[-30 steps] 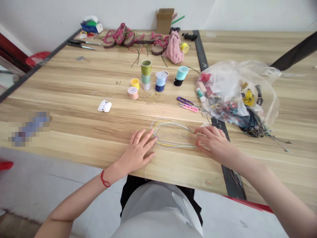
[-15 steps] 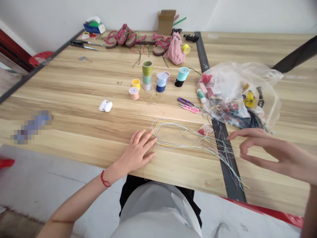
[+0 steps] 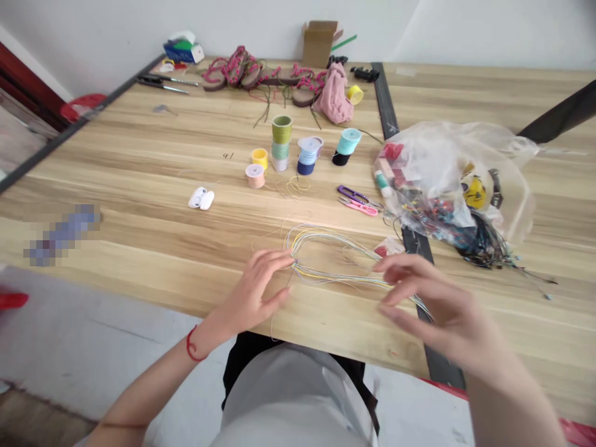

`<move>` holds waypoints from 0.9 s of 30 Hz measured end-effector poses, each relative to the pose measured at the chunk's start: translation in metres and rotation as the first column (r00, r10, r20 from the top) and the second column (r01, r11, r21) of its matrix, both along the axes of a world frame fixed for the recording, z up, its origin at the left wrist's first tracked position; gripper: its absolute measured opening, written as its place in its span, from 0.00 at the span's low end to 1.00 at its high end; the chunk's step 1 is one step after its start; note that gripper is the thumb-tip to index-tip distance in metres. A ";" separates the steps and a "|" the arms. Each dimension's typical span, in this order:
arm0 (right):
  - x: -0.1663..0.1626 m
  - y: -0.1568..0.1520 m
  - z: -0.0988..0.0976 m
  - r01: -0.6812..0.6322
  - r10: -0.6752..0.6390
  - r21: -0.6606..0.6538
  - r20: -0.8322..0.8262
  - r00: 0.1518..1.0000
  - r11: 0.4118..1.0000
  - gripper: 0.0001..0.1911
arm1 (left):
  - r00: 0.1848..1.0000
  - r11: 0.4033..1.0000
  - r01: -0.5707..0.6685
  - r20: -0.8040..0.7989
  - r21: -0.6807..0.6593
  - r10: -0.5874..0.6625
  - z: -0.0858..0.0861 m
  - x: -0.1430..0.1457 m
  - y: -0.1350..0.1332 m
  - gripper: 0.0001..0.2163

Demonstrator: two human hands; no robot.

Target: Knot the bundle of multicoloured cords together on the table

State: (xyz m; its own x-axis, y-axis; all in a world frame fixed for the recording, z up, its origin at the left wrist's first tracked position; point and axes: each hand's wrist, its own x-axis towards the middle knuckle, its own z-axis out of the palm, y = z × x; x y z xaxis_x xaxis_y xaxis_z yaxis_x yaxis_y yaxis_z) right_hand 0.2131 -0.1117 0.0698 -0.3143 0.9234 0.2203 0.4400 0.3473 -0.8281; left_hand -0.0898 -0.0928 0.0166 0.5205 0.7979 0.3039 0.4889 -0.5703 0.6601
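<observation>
A looped bundle of thin cords (image 3: 333, 276), pale blue, white and yellow, lies on the wooden table near its front edge. My left hand (image 3: 261, 282) is at the left end of the loop, fingertips at the point where the strands draw together, thumb held apart. Above the bundle's right part is my right hand (image 3: 433, 304), slightly blurred, its fingers curved and apart with nothing between them. It hides the cords' loose ends. Just behind it sits a small clear bag with red bits (image 3: 388, 247).
Spools of thread (image 3: 280, 143) stand mid-table. Purple thread snips (image 3: 352, 194) and pink ones (image 3: 361, 207) lie left of a clear plastic bag (image 3: 447, 161) of cords. A white earbud case (image 3: 201, 198) is at left. Pink-corded pieces (image 3: 239, 65) and a cardboard box (image 3: 319, 43) are at the back.
My right hand has moved left, from beside the plastic bag to over the cords. My left hand has gone from lying flat to a more raised, curved pose.
</observation>
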 end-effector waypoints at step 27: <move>-0.103 -0.024 -0.042 0.048 -0.048 -0.024 -0.005 0.999 0.999 0.03 | 0.964 0.970 -0.240 0.109 -0.029 0.242 0.011 -0.005 -0.047 0.13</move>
State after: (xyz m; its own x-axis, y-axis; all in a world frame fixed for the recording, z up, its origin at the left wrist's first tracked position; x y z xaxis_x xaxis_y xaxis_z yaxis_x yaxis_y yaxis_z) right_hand 0.1097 -0.1357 0.0279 -0.2682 0.9424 0.1997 0.4509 0.3060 -0.8385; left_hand -0.0948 -0.1397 0.0279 0.2760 0.9006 0.3358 0.5341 -0.4342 0.7254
